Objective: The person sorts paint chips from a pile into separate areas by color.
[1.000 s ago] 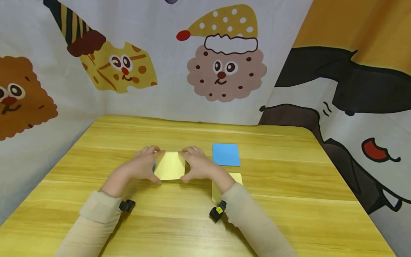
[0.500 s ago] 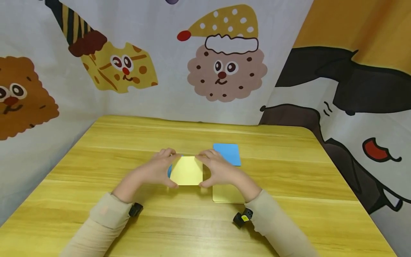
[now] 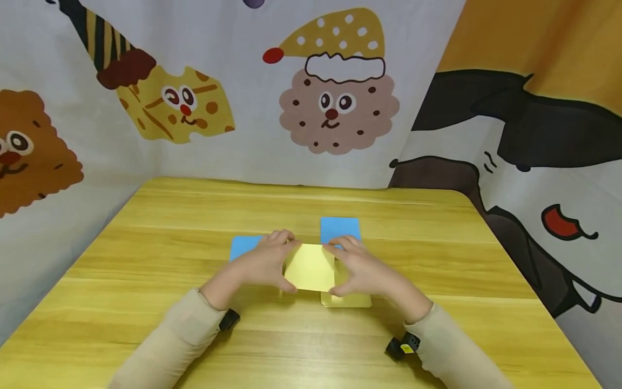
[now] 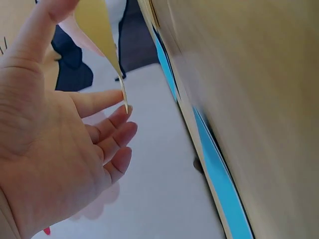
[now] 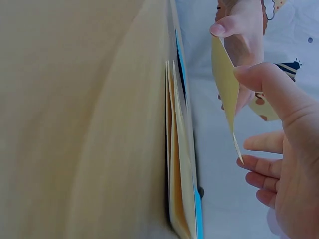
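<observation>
Between my two hands hangs a yellow square sheet of paper (image 3: 310, 267), lifted above the table and slightly bowed. My left hand (image 3: 264, 265) pinches its left side, thumb at the near corner and fingers at the far one. On the opposite side my right hand (image 3: 366, 273) holds it the same way. A second yellow piece (image 3: 346, 300) lies on the table, partly covered by the lifted sheet and my right hand; layered edges of the yellow piece (image 5: 182, 199) show in the right wrist view.
A blue square (image 3: 339, 229) lies behind my right hand, partly overlapped by its fingers. Another blue square (image 3: 244, 246) rests behind my left hand. The wooden table (image 3: 291, 346) meets a cartoon-printed cloth (image 3: 233, 162) at its far edge.
Both hands have carried the yellow sheet to the right and a little nearer, over the yellow piece on the table. The left blue square has come into view behind them.
</observation>
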Available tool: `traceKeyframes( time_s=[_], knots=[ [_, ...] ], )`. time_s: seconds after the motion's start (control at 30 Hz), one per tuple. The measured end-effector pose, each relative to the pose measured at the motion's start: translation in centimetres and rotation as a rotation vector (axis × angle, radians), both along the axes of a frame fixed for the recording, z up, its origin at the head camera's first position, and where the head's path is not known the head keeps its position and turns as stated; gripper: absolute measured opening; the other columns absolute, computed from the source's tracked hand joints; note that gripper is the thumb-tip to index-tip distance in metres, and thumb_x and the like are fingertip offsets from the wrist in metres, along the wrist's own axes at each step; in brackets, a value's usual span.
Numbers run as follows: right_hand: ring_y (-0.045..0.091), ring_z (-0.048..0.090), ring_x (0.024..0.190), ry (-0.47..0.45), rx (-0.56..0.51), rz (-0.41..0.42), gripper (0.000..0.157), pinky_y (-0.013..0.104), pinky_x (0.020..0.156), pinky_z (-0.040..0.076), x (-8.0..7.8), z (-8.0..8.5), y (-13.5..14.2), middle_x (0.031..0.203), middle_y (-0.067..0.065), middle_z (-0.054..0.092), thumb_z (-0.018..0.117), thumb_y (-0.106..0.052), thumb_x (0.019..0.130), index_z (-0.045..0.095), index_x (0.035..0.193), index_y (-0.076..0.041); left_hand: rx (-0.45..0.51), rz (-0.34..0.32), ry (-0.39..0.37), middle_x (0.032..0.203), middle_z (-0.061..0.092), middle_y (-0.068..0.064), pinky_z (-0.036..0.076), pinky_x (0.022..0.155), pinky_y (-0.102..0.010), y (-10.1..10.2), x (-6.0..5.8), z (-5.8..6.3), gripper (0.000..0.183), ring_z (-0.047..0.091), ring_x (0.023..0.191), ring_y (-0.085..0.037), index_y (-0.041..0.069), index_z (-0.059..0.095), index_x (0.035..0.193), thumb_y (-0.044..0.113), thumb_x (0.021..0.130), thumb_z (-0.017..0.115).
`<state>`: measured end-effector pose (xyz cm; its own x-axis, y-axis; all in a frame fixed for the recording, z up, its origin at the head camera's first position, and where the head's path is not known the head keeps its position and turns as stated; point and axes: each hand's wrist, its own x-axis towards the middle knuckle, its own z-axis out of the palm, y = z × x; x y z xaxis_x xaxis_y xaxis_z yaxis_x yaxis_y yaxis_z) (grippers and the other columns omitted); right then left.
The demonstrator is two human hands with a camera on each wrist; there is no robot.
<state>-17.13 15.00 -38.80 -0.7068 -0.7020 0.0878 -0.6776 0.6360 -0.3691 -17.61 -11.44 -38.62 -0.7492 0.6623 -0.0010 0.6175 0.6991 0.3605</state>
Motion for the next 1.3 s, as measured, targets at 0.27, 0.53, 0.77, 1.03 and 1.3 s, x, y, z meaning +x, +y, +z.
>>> traceKeyframes(
  time_s=[0.27,0.53,0.77,1.03,1.3],
  knots=[
    [0.029,0.032,0.129,-0.022,0.001,-0.033,0.091,0.050,0.099,0.036,0.9,0.2,2.6,0.138,0.008,0.041,0.084,-0.041,0.067,0.046,0.141,-0.005,0.006,-0.008,0.031,0.130,0.042,-0.009,0.033,0.096,-0.043,2.9,0.5,-0.2,0.106,0.037,0.118,-0.025,0.000,0.044,0.141,0.054,0.060,0.084],
    [0.032,0.031,0.130,-0.033,0.011,-0.013,0.093,0.056,0.101,0.031,1.4,-0.2,4.9,0.140,0.011,0.040,0.085,-0.040,0.065,0.045,0.142,-0.005,-0.116,-0.013,0.014,0.140,0.038,-0.011,0.030,0.104,-0.042,5.3,1.3,0.1,0.112,0.031,0.128,-0.026,-0.001,0.037,0.145,0.063,0.063,0.078],
    [0.030,0.033,0.128,-0.047,0.047,0.006,0.094,0.053,0.100,0.034,1.7,-0.7,6.3,0.140,0.010,0.040,0.085,-0.040,0.066,0.045,0.141,-0.001,-0.229,-0.050,0.072,0.126,0.042,-0.007,0.034,0.096,-0.034,7.2,1.6,-0.3,0.113,0.037,0.114,-0.021,-0.001,0.041,0.143,0.071,0.062,0.073],
    [0.030,0.033,0.129,-0.078,0.067,0.015,0.092,0.053,0.101,0.033,1.4,-1.3,6.5,0.142,0.011,0.039,0.084,-0.039,0.069,0.043,0.142,0.000,-0.284,-0.046,0.086,0.121,0.043,-0.006,0.034,0.092,-0.033,7.7,1.7,-0.7,0.116,0.037,0.107,-0.019,-0.001,0.041,0.142,0.075,0.061,0.071],
    [0.031,0.032,0.129,-0.095,0.073,0.020,0.094,0.054,0.102,0.031,1.1,-2.2,6.6,0.144,0.013,0.037,0.084,-0.036,0.068,0.041,0.143,0.000,-0.313,-0.032,0.054,0.124,0.042,-0.008,0.032,0.101,-0.038,8.0,1.5,-1.3,0.114,0.037,0.114,-0.022,0.000,0.041,0.143,0.074,0.061,0.071]
  ],
)
